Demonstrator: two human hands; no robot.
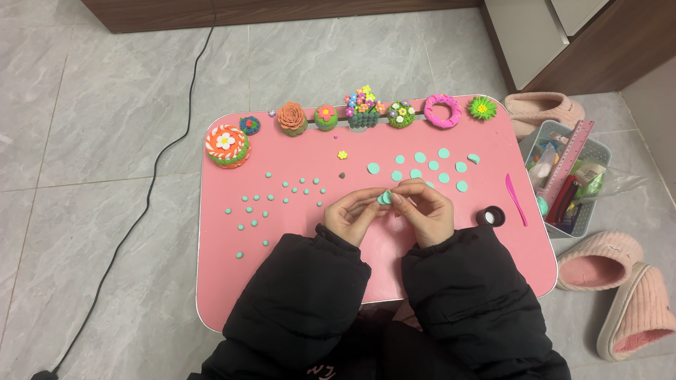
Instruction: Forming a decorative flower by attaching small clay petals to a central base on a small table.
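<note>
Above the middle of a small pink table, both my hands pinch a piece of mint-green clay. My left hand holds it from the left and my right hand from the right, fingertips meeting on it. Flat mint-green clay discs lie just beyond my hands. Several tiny mint-green clay balls are scattered to the left. Black puffy sleeves cover both arms.
Clay flowers and cakes line the table's far edge, among them an orange striped cake and a pink ring. A pink plastic knife and a black ring lie right. A basket of tools, pink slippers and a black cable sit on the floor.
</note>
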